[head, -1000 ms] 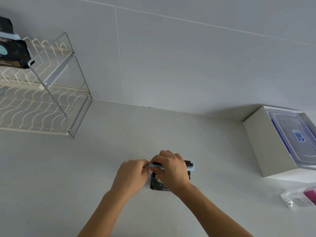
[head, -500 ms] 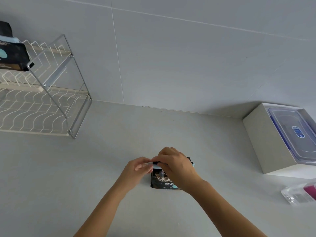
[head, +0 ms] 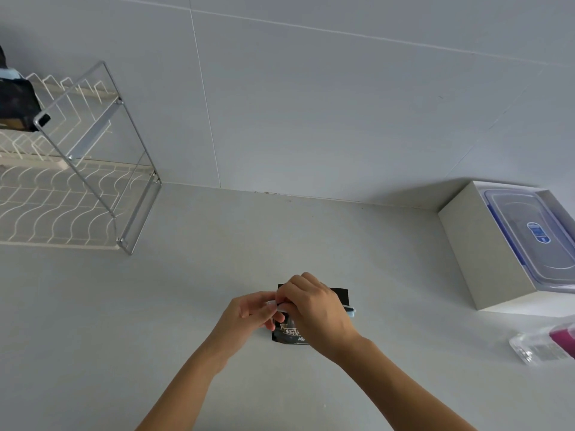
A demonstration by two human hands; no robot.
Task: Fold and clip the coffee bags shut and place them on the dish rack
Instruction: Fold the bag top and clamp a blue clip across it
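Here, a small black coffee bag (head: pixel 292 335) lies flat on the pale grey counter (head: pixel 217 275), in front of the person and well apart from the dish rack (head: pixel 93 194) at the far left. Both hands meet over its upper part. A pale blue clip (head: pixel 351 311) lies across the bag just below its top edge; only its two ends show, one sticking out to the right of the right hand (head: pixel 314 309) and one between the two hands.

The left hand (head: pixel 249 312) has its fingers curled, and its thumb and fingertips pinch the clip's left end. The right hand lies over the middle of the bag with its fingers bent down over the clip, gripping it, and it hides most of the bag. I cannot tell if the clip has snapped closed.

A strip of the bag's black top (head: pixel 340 293) shows beyond the right knuckles, and white print shows on the bag's lower part under the wrist.

On the rack's upper shelf at the left edge sits a second coffee bag (head: pixel 15 104), a blue strip (head: pixel 9 74) across its top.

At the right, against the wall (head: pixel 311 104), stands a white box (head: pixel 479 256) with a clear plastic tub (head: pixel 535 237) set in it. Near it, at the frame's edge, lies a clear packet (head: pixel 538 348) with something pink inside.
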